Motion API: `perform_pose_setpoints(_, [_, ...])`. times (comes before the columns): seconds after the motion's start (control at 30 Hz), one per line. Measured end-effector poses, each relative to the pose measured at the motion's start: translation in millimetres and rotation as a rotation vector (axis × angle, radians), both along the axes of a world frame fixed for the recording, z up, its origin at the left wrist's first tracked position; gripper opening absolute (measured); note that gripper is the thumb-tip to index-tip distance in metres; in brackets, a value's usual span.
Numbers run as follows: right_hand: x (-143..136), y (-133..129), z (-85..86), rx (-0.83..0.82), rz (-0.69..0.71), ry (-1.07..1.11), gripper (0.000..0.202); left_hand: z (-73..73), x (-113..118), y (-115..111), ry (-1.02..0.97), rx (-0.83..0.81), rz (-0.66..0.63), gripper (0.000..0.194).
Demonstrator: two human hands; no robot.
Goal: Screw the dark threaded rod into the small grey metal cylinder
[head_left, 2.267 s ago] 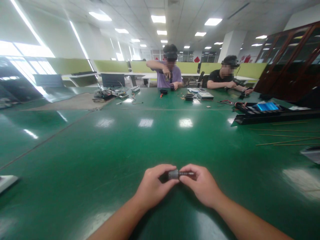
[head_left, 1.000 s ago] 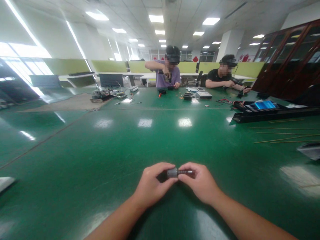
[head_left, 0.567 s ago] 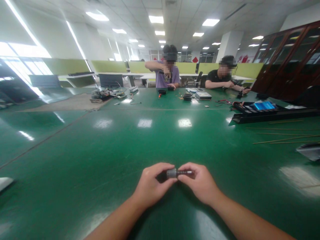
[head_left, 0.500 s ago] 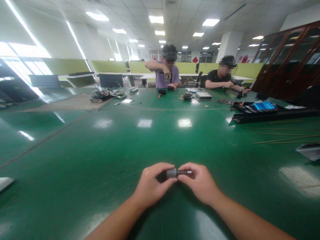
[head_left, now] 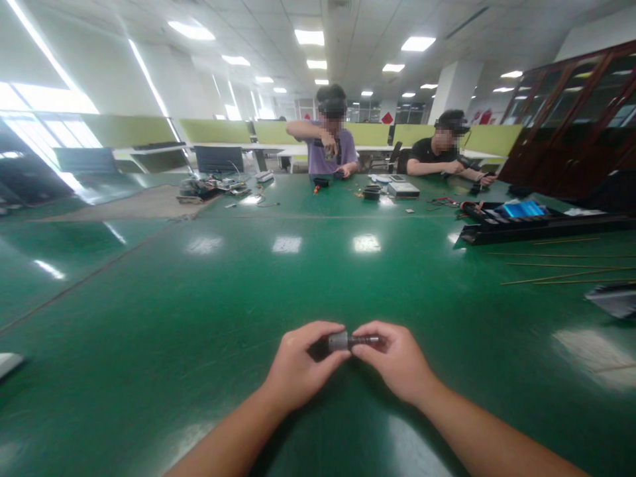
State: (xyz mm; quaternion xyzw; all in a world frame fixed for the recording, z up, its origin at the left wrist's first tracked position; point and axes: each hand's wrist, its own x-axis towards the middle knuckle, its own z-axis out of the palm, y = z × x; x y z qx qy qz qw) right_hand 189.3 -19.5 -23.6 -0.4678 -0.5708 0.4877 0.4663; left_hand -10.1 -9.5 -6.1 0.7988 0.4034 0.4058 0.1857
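A small metal part, a grey cylinder with a thinner dark ridged shaft (head_left: 362, 340), lies level between my hands, just over the green tabletop (head_left: 238, 291). At its wide cylinder end, my left hand (head_left: 301, 364) pinches it between thumb and fingers. My right hand (head_left: 397, 358) grips around the shaft, its thumb and index finger at the shaft's base beside the cylinder. The shaft points right, its bright tip in front of the right palm. Fingertips of the two hands almost meet. The part's exact kind is too small to make out.
Thin brass-coloured rods (head_left: 561, 265) and a long black tray (head_left: 527, 232) lie on the right. Farther back are electronic parts (head_left: 199, 189) and a silver box (head_left: 403, 190). Two people work across the table, one in a purple shirt (head_left: 318, 159), one in black (head_left: 427, 152).
Both hands keep their grip on the metal part, which has moved very slightly left. Across the table, the person in purple has shifted their head and hands a little.
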Motion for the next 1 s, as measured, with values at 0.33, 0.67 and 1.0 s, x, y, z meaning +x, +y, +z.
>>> perform_pose_setpoints(0.33, [1.3, 2.0, -3.6, -0.015, -0.013, 0.031, 0.015, 3.0, 1.1, 0.4, -0.003, -0.008, 0.012, 0.025])
perform_pose_setpoints(0.67, [1.3, 0.6, -1.6, 0.002, -0.014, 0.023, 0.014, 4.0, 0.4, -0.6, -0.016, -0.011, 0.011, 0.025])
perform_pose_setpoints(1.0, [1.4, -0.2, -0.5, 0.005, 0.002, 0.030, 0.013, 3.8, 0.0, -1.3, -0.008, -0.021, 0.021, 0.025])
